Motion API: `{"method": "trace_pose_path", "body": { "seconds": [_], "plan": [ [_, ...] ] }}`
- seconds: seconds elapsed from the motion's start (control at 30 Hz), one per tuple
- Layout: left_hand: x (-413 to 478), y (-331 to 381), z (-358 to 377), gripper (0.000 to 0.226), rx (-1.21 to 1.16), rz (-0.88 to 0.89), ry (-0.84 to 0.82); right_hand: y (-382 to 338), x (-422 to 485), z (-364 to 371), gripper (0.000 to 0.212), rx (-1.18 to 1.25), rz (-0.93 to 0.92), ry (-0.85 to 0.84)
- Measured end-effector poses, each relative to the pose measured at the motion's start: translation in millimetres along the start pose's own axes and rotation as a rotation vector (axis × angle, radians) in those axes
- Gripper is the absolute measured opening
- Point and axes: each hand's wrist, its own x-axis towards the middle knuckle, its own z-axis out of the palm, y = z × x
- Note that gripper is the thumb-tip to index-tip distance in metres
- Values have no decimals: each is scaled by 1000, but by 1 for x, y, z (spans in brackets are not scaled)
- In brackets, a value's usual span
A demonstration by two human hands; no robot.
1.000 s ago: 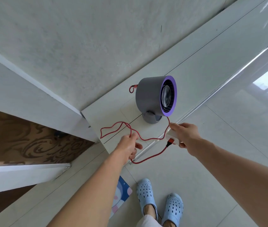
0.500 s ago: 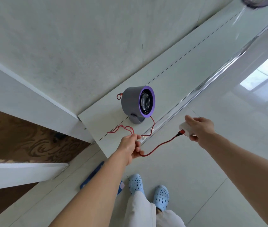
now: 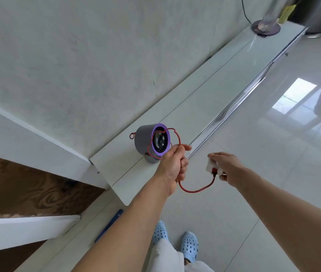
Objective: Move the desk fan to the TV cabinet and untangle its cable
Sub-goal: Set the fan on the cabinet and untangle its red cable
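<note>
A small grey desk fan (image 3: 146, 141) with a purple front ring stands on the white TV cabinet (image 3: 210, 99) near its left end. Its red cable (image 3: 195, 190) leaves the fan's back, loops up in front of the purple ring and passes through my left hand (image 3: 172, 166), which is closed around it just in front of the fan. From there the cable sags down and rises to a white plug adapter (image 3: 213, 167) held in my right hand (image 3: 227, 167), out over the floor to the right of the fan.
A glass vase on a dark round mat (image 3: 265, 26) and a metal bin (image 3: 316, 14) stand at the cabinet's far right end. A brown patterned panel (image 3: 28, 189) lies left, glossy floor tiles (image 3: 273, 154) right. A blue flat object (image 3: 109, 225) lies by my feet.
My left hand has lifted with the cable, drawing a loop up in front of the fan. The right hand with the adapter moved left, closer to it. The view pulled back.
</note>
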Motion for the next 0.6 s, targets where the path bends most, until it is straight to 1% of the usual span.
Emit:
{"method": "trace_pose_path", "body": {
  "seconds": [0.07,0.2,0.23,0.3,0.33,0.4,0.47,0.53,0.57,0.6],
  "plan": [
    [-8,17,17,27,14,22,-61,-4,-7,-4,13,-1,-15,-61],
    [-18,55,48,29,4,85,-169,-21,-23,-16,37,18,-27,-164],
    [-19,64,54,28,0,104,-180,-27,-26,-17,39,-37,-31,-168],
    [-20,82,66,27,-6,136,-186,-41,-34,-21,30,-186,-67,-145],
    [-19,90,72,26,-20,143,-186,-49,-36,-22,26,-201,-112,-131],
    [-17,104,80,25,-81,140,-192,-63,-40,-26,31,-83,-250,-139],
    [-13,113,82,24,-118,134,-202,-79,-48,-28,44,157,-357,-229],
    [-12,120,87,23,-56,138,-223,-101,-58,-35,56,368,-379,-344],
    [-12,122,89,23,11,144,-225,-114,-63,-38,62,417,-374,-404],
    [-11,124,92,23,93,151,-223,-127,-66,-41,65,394,-384,-449]
  ]
}}
